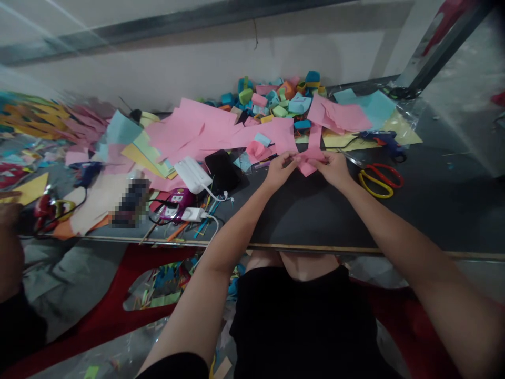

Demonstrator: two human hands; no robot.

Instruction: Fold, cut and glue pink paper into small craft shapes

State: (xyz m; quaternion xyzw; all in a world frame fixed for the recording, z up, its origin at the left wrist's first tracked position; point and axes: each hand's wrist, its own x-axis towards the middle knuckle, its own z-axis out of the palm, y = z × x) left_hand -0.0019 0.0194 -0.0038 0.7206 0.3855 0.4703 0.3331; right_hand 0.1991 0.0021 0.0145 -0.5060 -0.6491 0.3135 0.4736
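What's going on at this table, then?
A person's left hand and right hand hold a piece of pink paper over the dark table. Scissors and a glue gun lie to the right. Pink sheets and a heap of coloured paper pieces lie further back.

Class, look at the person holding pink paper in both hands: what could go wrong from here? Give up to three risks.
The pink paper, held between the left hand and right hand, might tear or crease if pulled unevenly. The right hand could brush the scissors, which lie close beside it. The left forearm might snag the white cable hanging near it.
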